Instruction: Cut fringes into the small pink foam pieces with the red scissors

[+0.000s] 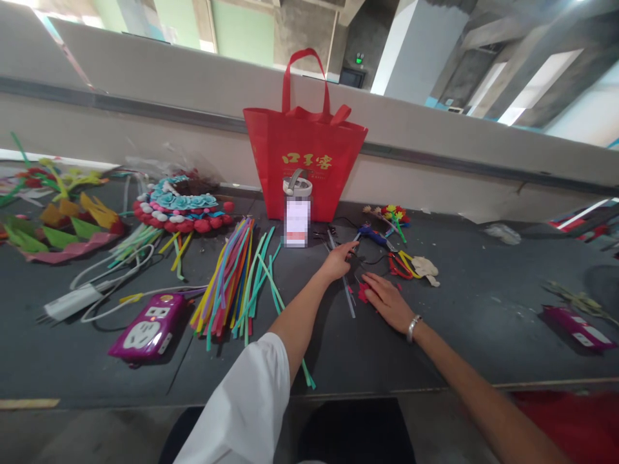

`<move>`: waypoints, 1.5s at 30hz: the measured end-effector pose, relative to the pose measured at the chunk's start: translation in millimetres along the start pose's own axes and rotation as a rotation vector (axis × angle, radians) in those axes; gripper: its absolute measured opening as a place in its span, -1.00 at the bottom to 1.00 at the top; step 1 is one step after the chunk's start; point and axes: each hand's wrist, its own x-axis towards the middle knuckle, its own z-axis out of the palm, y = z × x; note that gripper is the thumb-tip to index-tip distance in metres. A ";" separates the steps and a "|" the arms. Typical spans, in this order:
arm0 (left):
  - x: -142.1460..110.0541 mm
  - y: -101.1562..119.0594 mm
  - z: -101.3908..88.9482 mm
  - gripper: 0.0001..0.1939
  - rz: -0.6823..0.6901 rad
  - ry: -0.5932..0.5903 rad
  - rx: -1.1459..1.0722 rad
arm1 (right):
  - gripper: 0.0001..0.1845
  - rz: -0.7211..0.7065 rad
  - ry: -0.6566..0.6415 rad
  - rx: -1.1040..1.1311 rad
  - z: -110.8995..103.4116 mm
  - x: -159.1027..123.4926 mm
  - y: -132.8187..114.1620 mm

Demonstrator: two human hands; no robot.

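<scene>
My left hand (338, 261) reaches forward over the table, its fingers drawn together. Its fingertips are by the metal end of a blue-handled tool (374, 236); whatever they grip, if anything, is too small to make out. Just below this hand lies a clear, thin stick (349, 298). My right hand (387, 300), with a silver bracelet at the wrist, rests low on the table, fingers stretched out. Its fingertips touch or nearly touch a small red piece (362, 292). Pliers with red and yellow handles (403, 265) lie beyond it, beside a crumpled beige scrap (426, 268).
A red bag (309, 142) stands at the back, a phone (296, 222) before it. Left are colourful pipe cleaners (225, 280), a purple power strip (151, 327), a white charger (72, 303) and a flowered headpiece (181, 206). Small craft flowers (394, 216) lie behind the pliers.
</scene>
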 end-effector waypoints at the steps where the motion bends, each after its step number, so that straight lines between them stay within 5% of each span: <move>1: 0.2 -0.5 0.1 -0.20 0.002 -0.004 -0.005 | -0.47 -0.020 -0.012 0.004 -2.4 -2.4 -5.3; 9: -0.3 0.6 -1.5 -0.24 0.022 -0.031 -0.015 | -0.53 -0.155 -0.054 0.005 -0.6 10.3 -28.0; 14: -1.3 1.9 -3.6 -0.21 0.036 -0.056 0.012 | -0.76 -0.240 -0.068 0.045 -9.2 -9.4 -34.8; 20: -2.4 2.8 -3.4 -0.25 0.040 -0.067 0.052 | -0.65 -0.071 0.122 0.048 -32.2 -23.7 8.4; 24: -2.1 4.7 -4.0 -0.21 0.046 -0.065 0.100 | -0.46 0.047 0.176 0.010 -21.7 -7.8 31.8; 30: -7.0 15.7 -8.4 -0.11 0.095 -0.096 0.236 | -0.43 -0.045 0.066 0.015 9.9 -14.1 -19.6; 34: -15.7 30.8 -11.7 -0.19 0.085 -0.086 0.375 | -0.44 -0.075 0.055 0.045 9.7 -30.6 -45.5; 41: -19.4 85.0 -41.0 -0.47 0.037 -0.126 0.569 | -0.40 0.071 0.150 0.054 1.5 -8.7 -9.0; 45: -62.7 123.8 -72.3 -0.60 0.032 -0.219 0.635 | -0.45 0.035 0.090 0.065 11.4 -9.9 -21.2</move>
